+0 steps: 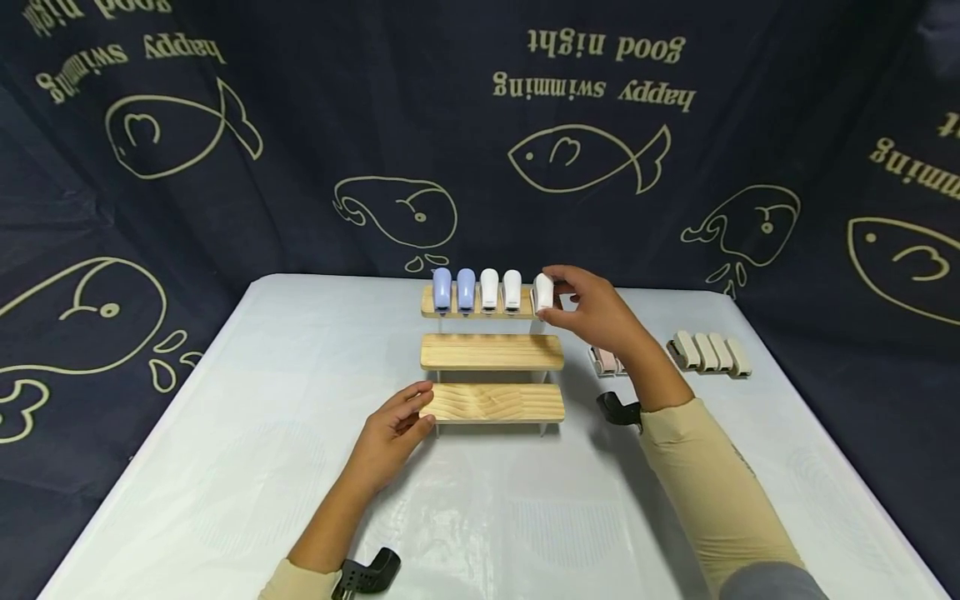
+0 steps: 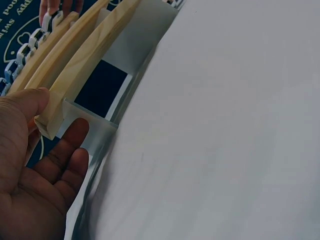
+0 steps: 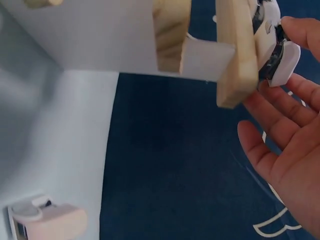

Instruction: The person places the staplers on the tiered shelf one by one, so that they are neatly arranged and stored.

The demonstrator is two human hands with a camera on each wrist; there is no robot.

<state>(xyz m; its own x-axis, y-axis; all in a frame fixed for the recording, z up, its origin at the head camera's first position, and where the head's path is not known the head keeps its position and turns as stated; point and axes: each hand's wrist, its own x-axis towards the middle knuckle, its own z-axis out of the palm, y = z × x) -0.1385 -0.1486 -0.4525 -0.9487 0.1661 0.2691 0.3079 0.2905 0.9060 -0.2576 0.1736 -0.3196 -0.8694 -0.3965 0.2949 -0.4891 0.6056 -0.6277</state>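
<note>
A three-tier wooden shelf stand (image 1: 498,403) with clear supports stands mid-table. At the right end of its top tier, my right hand (image 1: 596,310) pinches a white mini stapler (image 1: 543,293) between thumb and fingers; the right wrist view has this stapler (image 3: 286,64) against the board's end. To its left on that tier stand two white staplers (image 1: 489,290) and two blue-purple staplers (image 1: 442,290) in a row. My left hand (image 1: 386,437) holds the left end of the lowest board, thumb and index finger about its edge; in the left wrist view the other fingers (image 2: 70,145) extend loosely below the board.
To the right of the stand lie pink staplers (image 1: 604,360), partly behind my right forearm. Farther right, several beige staplers (image 1: 708,352) sit side by side. A dark blue printed cloth (image 1: 465,125) hangs behind the white-covered table (image 1: 247,467).
</note>
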